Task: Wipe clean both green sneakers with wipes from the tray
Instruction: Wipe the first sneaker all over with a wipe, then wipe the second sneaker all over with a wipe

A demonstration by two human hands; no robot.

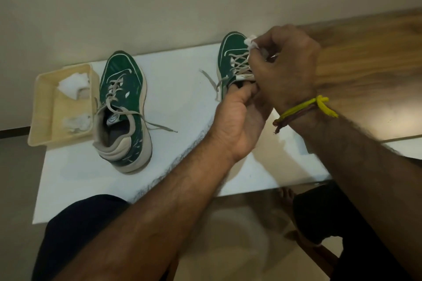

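Observation:
Two green sneakers with beige soles and laces are on a white board (178,89). The left sneaker (123,107) stands alone near the tray, laces loose. My left hand (239,121) grips the heel end of the right sneaker (233,57), fingers inside its opening. My right hand (283,68) is closed on a crumpled white wipe (251,42) and presses it against that sneaker's right side, near the laces. A cream tray (43,107) at the left holds a clean white wipe (74,85) and a greyish used wipe (77,122).
The white board lies on a wooden tabletop (365,64) next to a plain wall. My dark-clothed knees (75,230) show below the board's near edge. A yellow thread band (308,107) circles my right wrist.

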